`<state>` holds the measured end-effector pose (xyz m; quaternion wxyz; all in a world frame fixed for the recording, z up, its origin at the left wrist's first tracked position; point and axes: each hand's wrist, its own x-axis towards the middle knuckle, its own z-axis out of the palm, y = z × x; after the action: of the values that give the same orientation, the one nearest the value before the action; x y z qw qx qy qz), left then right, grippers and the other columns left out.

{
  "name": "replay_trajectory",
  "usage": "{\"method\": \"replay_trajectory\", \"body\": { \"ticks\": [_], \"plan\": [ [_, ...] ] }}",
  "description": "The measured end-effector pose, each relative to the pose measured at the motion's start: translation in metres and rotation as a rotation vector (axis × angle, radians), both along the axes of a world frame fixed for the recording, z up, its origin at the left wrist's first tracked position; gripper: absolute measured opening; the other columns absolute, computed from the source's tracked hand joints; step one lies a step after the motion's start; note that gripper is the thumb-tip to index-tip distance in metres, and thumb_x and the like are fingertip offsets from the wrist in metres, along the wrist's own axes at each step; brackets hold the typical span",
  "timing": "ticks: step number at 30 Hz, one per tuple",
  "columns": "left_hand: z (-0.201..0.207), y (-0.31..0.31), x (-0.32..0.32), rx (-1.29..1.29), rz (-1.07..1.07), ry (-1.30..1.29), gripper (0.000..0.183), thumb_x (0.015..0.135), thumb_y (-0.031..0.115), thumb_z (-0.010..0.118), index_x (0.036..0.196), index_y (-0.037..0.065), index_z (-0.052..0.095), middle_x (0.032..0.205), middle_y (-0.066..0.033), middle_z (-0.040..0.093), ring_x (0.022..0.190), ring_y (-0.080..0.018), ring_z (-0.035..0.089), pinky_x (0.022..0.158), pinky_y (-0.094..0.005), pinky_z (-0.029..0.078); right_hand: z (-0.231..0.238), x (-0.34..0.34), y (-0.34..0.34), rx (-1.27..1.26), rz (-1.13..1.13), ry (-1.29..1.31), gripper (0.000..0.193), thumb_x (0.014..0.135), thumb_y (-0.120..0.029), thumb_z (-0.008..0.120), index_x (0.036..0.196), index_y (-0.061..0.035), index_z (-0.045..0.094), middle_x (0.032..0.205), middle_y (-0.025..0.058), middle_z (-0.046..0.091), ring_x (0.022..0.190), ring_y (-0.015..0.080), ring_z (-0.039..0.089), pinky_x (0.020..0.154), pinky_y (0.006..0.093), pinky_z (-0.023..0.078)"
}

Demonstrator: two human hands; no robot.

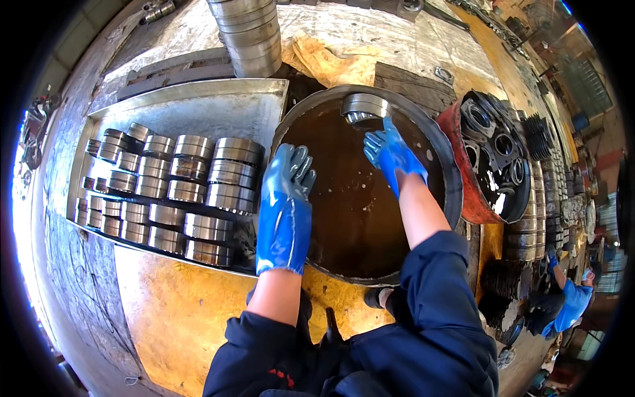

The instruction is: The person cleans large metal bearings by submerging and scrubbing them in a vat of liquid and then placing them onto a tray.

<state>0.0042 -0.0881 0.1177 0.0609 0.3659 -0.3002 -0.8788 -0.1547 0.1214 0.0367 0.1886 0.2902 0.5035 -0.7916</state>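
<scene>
In front of me stands a round, dark-rimmed tub (452,169) of brown liquid. A metal roller bearing (366,104) sits at its far edge, tilted so that some of its rollers show. My right hand (391,147), in a blue rubber glove, is over the liquid just nearer than the bearing. One fingertip reaches the bearing's right end; whether it touches, I cannot tell. The hand's fingers are apart. Over the tub's left rim is my left hand (286,178), gloved in wet, shiny blue rubber, its fingers spread and holding nothing.
Left of the tub, a metal tray (192,99) holds rows of steel bearing rings (233,173). A stack of large rings (248,36) rises behind it, beside a yellowish cloth (331,59). At right stands a red drum (456,172) with metal parts; farther right, a person in blue (567,308).
</scene>
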Motion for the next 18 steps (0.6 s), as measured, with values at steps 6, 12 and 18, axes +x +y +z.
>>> {"method": "replay_trajectory", "body": {
  "ticks": [6, 12, 18],
  "plan": [
    [0.003, -0.018, 0.006, 0.049, 0.072, -0.041, 0.046, 0.099, 0.042, 0.062, 0.131, 0.010, 0.058, 0.134, -0.0122, 0.063, 0.121, -0.0273, 0.060, 0.099, -0.0436, 0.049, -0.045, -0.069, -0.066, -0.322, -0.384, 0.129, 0.059, 0.098, -0.047, 0.066, 0.139, -0.0081, 0.052, 0.128, 0.0105, 0.066, 0.113, 0.0265, 0.066, 0.097, 0.0462, 0.055],
    [0.004, -0.009, 0.008, 0.098, 0.012, -0.012, 0.053, 0.098, 0.045, 0.063, 0.134, 0.006, 0.056, 0.135, -0.0150, 0.062, 0.124, -0.0288, 0.059, 0.101, -0.0447, 0.048, -0.082, -0.081, -0.050, -0.357, -0.269, 0.327, 0.046, 0.098, -0.034, 0.069, 0.136, -0.0127, 0.056, 0.129, 0.0111, 0.065, 0.110, 0.0271, 0.067, 0.093, 0.0455, 0.057],
    [0.008, -0.006, 0.006, 0.105, 0.027, 0.002, 0.055, 0.099, 0.045, 0.063, 0.137, 0.006, 0.054, 0.136, -0.0155, 0.062, 0.123, -0.0296, 0.059, 0.102, -0.0454, 0.048, -0.101, -0.097, -0.006, -0.183, -0.220, 0.124, 0.044, 0.094, -0.030, 0.073, 0.130, -0.0092, 0.059, 0.122, 0.0107, 0.068, 0.103, 0.0296, 0.068, 0.088, 0.0455, 0.058]
  ]
}}
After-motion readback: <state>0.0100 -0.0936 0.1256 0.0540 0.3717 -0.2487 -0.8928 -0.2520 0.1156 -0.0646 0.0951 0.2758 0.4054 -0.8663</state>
